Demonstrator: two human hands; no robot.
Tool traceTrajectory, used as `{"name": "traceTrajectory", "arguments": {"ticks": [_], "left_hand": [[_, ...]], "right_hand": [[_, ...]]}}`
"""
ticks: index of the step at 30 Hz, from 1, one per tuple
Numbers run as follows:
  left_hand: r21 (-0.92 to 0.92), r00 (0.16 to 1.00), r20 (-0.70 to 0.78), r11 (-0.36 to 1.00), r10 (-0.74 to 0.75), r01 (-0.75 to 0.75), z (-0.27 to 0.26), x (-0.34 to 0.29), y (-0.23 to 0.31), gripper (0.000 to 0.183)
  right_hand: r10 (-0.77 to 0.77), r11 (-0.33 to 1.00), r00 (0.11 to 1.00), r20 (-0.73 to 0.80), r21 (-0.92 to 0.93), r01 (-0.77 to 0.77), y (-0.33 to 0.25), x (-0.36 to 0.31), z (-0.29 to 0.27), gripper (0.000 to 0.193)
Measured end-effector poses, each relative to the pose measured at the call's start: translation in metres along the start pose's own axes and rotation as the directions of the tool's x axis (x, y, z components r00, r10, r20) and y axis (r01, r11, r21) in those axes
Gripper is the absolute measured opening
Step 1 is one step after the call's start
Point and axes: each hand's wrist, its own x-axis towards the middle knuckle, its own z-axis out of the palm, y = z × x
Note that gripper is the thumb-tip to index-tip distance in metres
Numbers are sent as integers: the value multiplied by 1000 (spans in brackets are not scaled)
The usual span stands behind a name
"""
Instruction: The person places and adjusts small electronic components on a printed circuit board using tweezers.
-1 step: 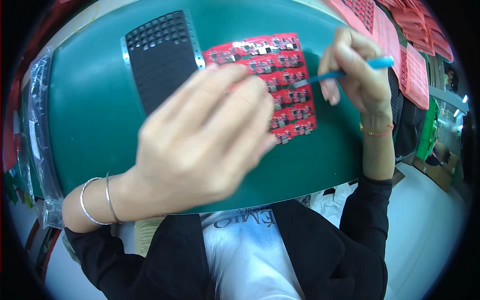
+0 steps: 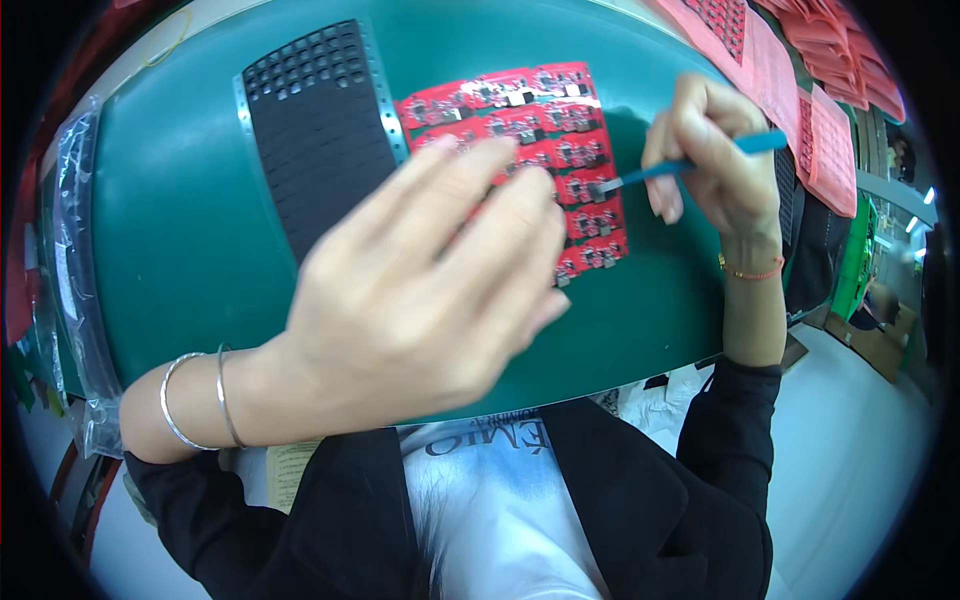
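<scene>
A red panel of small circuit boards (image 2: 600,130) lies on the green table, with rows of black and silver parts on it. My left hand (image 2: 430,270) is over the panel's left and lower part, fingers spread and partly bent, hiding that area. Whether the fingertips touch the panel is hidden. Between its thumb and fingers, my right hand (image 2: 715,150) pinches a slim blue-handled tool (image 2: 665,170). Its metal tip is at a dark part near the panel's right edge. To the left lies a black sheet (image 2: 315,150) with pale perforated side strips and rows of pockets at its far end.
The green tabletop (image 2: 180,230) curves around the work. A clear plastic bag or sleeve (image 2: 85,300) lies along its left edge. Pink sheets (image 2: 825,150) and stacked pink packs (image 2: 830,50) are at the far right. A yellowish paper (image 2: 290,470) shows below the near edge.
The tool tip has moved slightly down and right, to a lower spot on the panel; my right hand has lowered with it. My left hand has shifted slightly right.
</scene>
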Motion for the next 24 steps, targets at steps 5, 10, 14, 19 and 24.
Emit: {"name": "traceTrajectory", "arguments": {"ticks": [5, 10, 14, 19, 24], "left_hand": [[48, 986, 95, 988, 140, -145, 24, 9, 8, 45], [63, 972, 131, 977, 193, -202, 36, 10, 5, 41], [15, 971, 147, 981, 187, -191, 34, 18, 4, 38], [12, 973, 143, 982, 183, -186, 36, 17, 4, 36], [13, 973, 145, 983, 179, -183, 36, 16, 4, 35]], "right_hand": [[13, 997, 996, -88, -68, -19, 12, -43, -11, 26], [26, 987, 990, -140, -153, -48, 16, -53, -13, 23], [46, 977, 988, -146, -198, -74, 14, -54, -11, 24], [38, 972, 986, -161, -223, -74, 14, -54, -7, 24], [46, 971, 986, -158, -225, -81, 16, -53, -7, 24]]}}
